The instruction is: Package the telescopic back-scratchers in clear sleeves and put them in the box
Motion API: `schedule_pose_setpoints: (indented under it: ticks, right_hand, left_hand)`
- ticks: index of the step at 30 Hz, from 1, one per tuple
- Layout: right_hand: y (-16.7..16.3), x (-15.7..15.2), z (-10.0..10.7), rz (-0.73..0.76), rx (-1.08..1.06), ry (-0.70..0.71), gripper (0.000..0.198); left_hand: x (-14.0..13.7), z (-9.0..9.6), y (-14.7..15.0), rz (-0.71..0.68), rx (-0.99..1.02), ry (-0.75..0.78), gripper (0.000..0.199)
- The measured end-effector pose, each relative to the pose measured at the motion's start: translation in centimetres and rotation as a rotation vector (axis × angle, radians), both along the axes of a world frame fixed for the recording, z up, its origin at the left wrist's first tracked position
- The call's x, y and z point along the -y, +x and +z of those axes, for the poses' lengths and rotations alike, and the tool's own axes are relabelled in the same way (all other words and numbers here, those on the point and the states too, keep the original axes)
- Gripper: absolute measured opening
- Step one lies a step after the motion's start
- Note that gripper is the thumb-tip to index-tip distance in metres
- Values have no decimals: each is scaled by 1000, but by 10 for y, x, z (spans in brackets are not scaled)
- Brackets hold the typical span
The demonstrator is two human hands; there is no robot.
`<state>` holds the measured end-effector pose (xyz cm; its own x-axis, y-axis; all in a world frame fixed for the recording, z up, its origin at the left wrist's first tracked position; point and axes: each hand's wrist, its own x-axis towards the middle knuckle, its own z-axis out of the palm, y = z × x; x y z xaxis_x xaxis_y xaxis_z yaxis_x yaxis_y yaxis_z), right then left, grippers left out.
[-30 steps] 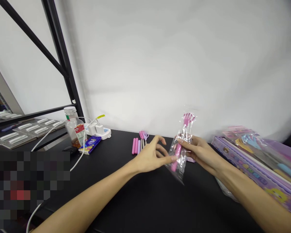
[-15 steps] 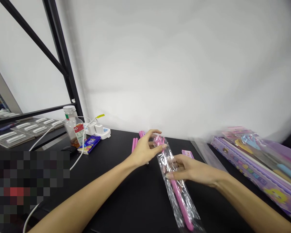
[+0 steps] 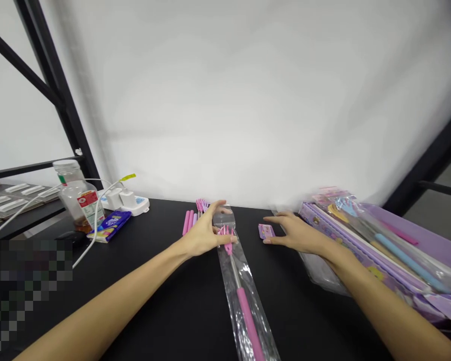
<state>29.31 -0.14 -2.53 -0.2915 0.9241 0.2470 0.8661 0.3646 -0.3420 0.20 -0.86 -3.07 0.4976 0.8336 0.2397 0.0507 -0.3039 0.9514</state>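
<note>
A pink back scratcher (image 3: 246, 311) with a metal shaft lies in a clear plastic bag (image 3: 261, 313) on the black table. My left hand (image 3: 205, 233) is at its claw end, thumb and a finger closed on it through the plastic, index finger stretched out above. My right hand (image 3: 296, 233) is apart from the bag, thumb and fingers spread around a small stack of purple cards (image 3: 266, 231). Whether the fingertips touch the cards is unclear. Just left of my left hand lie several pink and lilac back scratchers (image 3: 188, 221), partly covered by it.
On the right stands a purple box (image 3: 383, 260) with bagged back scratchers on top; clear bags (image 3: 323, 273) lie beside it, under my right arm. At left are a jar (image 3: 80, 193), a blue packet (image 3: 110, 225), a power strip (image 3: 141, 204) and a white cable (image 3: 96, 215).
My right hand has let go of the bagged back scratcher and moved right to the purple cards. My left hand stays at the claw end. The view has turned somewhat to the right.
</note>
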Motion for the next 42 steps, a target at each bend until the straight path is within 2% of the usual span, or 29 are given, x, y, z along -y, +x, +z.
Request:
schedule_pose_setpoints:
  ticks: [5, 13, 15, 21, 24, 27, 30, 32, 36, 39, 42]
  right_hand:
    - [3, -7, -10, 112, 30, -17, 55]
    - [1, -1, 3, 88, 51, 128, 44]
    - [-2, 0, 6, 102, -59, 121, 41]
    - [-28, 12, 17, 89, -634, 2, 37]
    - [-44, 21, 29, 140, -741, -8, 36]
    - [-58, 26, 41, 199, -602, -10, 22]
    - [-67, 22, 46, 171, -454, 99, 21]
    - [-70, 19, 46, 194, -458, 124, 18]
    - [-71, 17, 45, 283, -415, 9, 20]
    - [-71, 19, 45, 243, -340, 82, 24]
    - [-73, 22, 45, 241, -353, 131, 24]
  left_hand:
    - [4, -4, 3, -52, -70, 10, 82]
    - [4, -8, 3, -77, -96, -6, 83]
    - [5, -7, 4, -86, -96, -3, 83]
    - [7, -4, 7, -103, -111, 27, 86]
    - [10, -1, 8, -124, -138, 51, 87]
    - [13, 2, 10, -172, -129, 63, 88]
    - [15, 1, 10, -209, -104, 56, 91]
    - [15, 1, 10, -219, -80, 49, 96]
    - [16, 1, 8, -222, -26, 59, 104]
    - [17, 2, 8, -240, -29, 76, 105]
    - [17, 3, 7, -258, -27, 65, 109]
